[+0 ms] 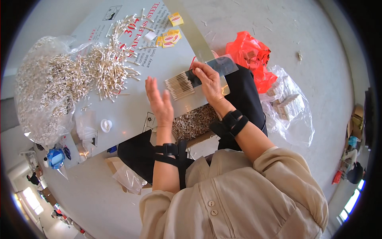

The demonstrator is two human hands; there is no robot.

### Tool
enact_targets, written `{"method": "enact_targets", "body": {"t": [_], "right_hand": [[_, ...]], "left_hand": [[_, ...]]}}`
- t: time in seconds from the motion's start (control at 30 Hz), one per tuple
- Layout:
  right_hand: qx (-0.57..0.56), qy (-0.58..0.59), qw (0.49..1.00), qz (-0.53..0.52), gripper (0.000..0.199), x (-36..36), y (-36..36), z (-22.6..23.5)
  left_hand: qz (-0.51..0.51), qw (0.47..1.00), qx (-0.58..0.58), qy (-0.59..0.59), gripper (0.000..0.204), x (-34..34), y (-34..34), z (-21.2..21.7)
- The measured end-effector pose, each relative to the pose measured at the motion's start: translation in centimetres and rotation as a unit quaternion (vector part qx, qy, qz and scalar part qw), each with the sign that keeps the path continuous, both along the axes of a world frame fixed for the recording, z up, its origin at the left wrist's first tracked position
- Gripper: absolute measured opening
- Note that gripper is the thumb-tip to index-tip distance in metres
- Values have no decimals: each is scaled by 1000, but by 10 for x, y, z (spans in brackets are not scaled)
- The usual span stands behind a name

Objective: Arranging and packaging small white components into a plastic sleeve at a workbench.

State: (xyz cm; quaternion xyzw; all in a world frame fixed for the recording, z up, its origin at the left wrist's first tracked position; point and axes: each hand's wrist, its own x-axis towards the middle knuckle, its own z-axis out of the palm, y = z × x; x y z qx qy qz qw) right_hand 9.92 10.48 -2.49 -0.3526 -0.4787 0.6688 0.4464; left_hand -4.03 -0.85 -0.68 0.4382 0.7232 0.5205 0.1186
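A flat row of cotton swabs (180, 86) lies side by side on the table near its front edge, its right end against a dark-looking clear plastic bag (223, 65). My right hand (209, 83) has its fingertips pinched together on that bag, just right of the swabs. Left of the row, my left hand (160, 102) is raised with fingers stretched and thumb apart, holding nothing. A large loose pile of cotton swabs (105, 69) spreads further left, part of it spilling from a big clear bag (30, 91).
Small yellow packets (171, 38) lie at the back of the table (131, 99). A white round lid (106, 125) sits at front left. Below the edge, a box of swabs (193, 122) is near my lap. Right are a red bag (248, 55) and a clear bag of white packs (288, 103).
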Motion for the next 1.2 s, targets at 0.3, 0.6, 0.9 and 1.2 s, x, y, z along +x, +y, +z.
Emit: {"method": "enact_targets", "body": {"t": [0.3, 0.6, 0.9, 1.2], "right_hand": [[144, -195, 970, 16, 11, 32, -20, 13], [295, -292, 909, 37, 7, 30, -26, 19], [332, -301, 894, 23, 8, 28, -27, 17], [322, -295, 899, 26, 11, 27, -26, 18]], "left_hand": [[-133, 898, -270, 321, 87, 31, -8, 9], [-128, 893, -277, 331, 88, 32, -6, 7], [-125, 894, -273, 332, 87, 33, -5, 7], [-127, 890, -285, 332, 86, 32, -4, 8]]}}
